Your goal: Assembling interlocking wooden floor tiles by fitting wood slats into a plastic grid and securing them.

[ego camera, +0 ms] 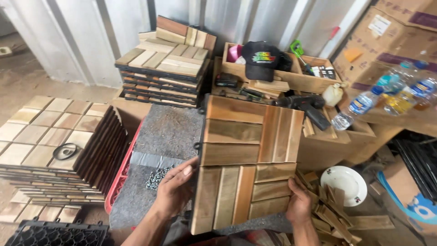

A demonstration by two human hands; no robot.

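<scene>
While the grey carpeted bench (170,132) takes up the middle of the view, most of its right half is covered by the wooden slat tile (248,159), held tilted up off the surface with its near edge toward the person. That tile is hemmed in pretty tight: the wooden tool crate (291,77) sits right behind its far edge, and the loose offcuts (332,214) crowd its right side. Only real open room is the bare carpet strip to the left, running out to the red edge. Past that edge, a big stack of tiles (54,141) sits well apart, and another stack (164,73) stands behind the bench. Left hand (175,189) has its grip clamped on the tile's left edge, fingers wrapped over the side, just beside a small pile of screws (157,177). Right hand (298,205) grasps the lower right edge.
</scene>
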